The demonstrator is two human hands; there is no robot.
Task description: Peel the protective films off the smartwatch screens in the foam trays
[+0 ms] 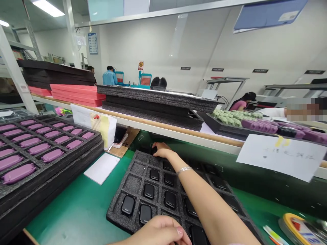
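Note:
My right hand [161, 149] reaches to the far left corner of a black foam tray [133, 182]. Its fingers close around a small black device [154, 149], mostly hidden by the hand. Similar rounded black devices, like watch bodies, sit in the tray's pockets, among them one device [128, 205] near the front left corner. Several pockets along the left and far side hold nothing. Over the near edge of the tray, my left hand [163, 230] has its fingers curled and thumb laid against them. Whatever they hold, if anything, is hidden.
Stacked foam trays [84, 154] of purple pieces stand at left, beside a white pad [101, 168]. Above runs a shelf edge [166, 127] with black foam sheets [153, 105]. A yellow-rimmed round container [296, 228] lies at right. Several people work beyond the shelf.

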